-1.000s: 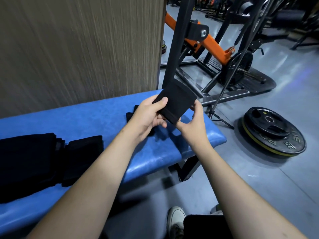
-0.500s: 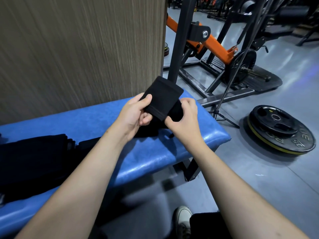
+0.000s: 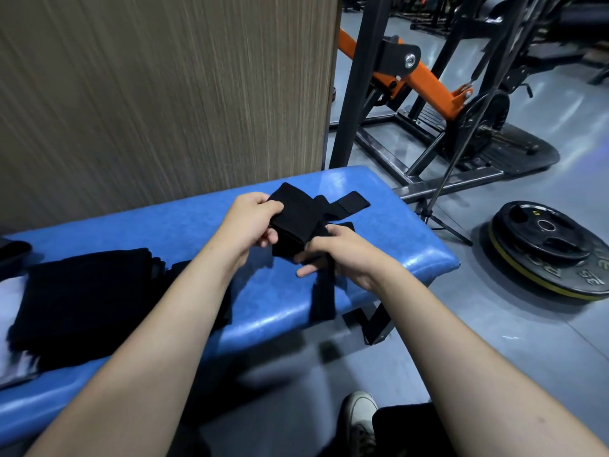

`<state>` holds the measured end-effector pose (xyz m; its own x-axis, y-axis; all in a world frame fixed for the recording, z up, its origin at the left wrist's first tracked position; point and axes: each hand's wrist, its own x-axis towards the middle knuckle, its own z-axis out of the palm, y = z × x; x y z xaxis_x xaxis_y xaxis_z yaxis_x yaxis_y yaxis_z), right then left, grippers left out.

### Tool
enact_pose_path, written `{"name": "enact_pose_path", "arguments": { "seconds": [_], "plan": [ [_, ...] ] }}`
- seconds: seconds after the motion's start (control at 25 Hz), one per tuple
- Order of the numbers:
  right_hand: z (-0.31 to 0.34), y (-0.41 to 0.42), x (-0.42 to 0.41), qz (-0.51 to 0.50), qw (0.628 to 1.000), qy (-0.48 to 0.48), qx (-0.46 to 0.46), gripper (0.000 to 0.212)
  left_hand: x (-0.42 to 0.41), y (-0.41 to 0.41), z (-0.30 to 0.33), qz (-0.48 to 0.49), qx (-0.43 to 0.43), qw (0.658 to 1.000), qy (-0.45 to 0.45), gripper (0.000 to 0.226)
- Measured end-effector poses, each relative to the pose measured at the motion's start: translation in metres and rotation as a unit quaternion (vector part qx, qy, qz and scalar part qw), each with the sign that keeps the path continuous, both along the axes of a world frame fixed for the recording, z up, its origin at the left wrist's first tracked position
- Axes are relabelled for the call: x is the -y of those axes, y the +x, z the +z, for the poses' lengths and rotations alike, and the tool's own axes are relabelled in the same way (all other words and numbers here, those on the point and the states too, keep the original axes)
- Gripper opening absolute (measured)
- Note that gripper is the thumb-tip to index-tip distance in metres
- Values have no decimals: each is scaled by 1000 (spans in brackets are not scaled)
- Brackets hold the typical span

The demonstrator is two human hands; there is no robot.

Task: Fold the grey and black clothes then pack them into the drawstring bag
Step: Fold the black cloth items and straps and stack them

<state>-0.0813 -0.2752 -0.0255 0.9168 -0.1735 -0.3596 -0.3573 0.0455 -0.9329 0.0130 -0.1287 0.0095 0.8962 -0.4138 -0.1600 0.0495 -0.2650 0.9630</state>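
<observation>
While both hands grip it, black folded cloth [image 3: 296, 216] sits over bench [image 3: 184, 225] right end.
Left hand [image 3: 252, 222] pinches its left edge; right hand [image 3: 339, 255] clutches lower part, strap [image 3: 324, 291] dangling; black pile [image 3: 85, 301] near left end.

The scene is dim and cool-toned, lit from overhead. Soft white sheen lies on the glossy blue padded vinyl counter [image 3: 389, 258], brightest along its rounded front edge, and pale patches of glare with a faint blue cast spread across the smooth grey gym floor [image 3: 560, 133]. The forearms cast a blurred dark shadow on the floor below the counter edge. The folded black cloth pile [image 3: 82, 301] at left is so dark that its folds barely show. Wide-angle distortion bends the wood-grain wall panel [image 3: 148, 94] and the black steel upright [image 3: 359, 77]. The near forearms and lower edge are soft with blur; the distant gym equipment is murky.
</observation>
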Motion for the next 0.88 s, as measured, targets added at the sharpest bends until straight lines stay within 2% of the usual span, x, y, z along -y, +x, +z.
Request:
{"name": "enact_pose_path", "arguments": {
  "seconds": [0.16, 0.24, 0.32, 0.44, 0.56, 0.76, 0.88],
  "plan": [
    [-3, 14, 1, -74, 988, -134, 35, 36, -5, 0, -2, 11, 16, 999, 37, 4],
    [-3, 14, 0, -66, 986, -150, 34, 31, -9, 4, -6, 14, 42, 997, 66, 3],
    [-1, 10, 0, -30, 976, -213, 47, 32, -14, 9, -10, 18, 76, 992, 96, 7],
    [2, -2, 10, 50, 931, -358, 42, 39, -23, 6, -12, -5, 109, 988, 110, 27],
    [-2, -14, 26, 88, 895, -438, 8, 44, -30, -6, -9, -52, 151, 975, 151, 46],
    [-8, -22, 38, 109, 822, -558, -25, 50, -32, -27, -20, -139, 193, 932, 273, 35],
    [-10, -25, 41, 124, 805, -579, -40, 55, -32, -33, -28, -160, 220, 895, 353, 37]
  ]
}}
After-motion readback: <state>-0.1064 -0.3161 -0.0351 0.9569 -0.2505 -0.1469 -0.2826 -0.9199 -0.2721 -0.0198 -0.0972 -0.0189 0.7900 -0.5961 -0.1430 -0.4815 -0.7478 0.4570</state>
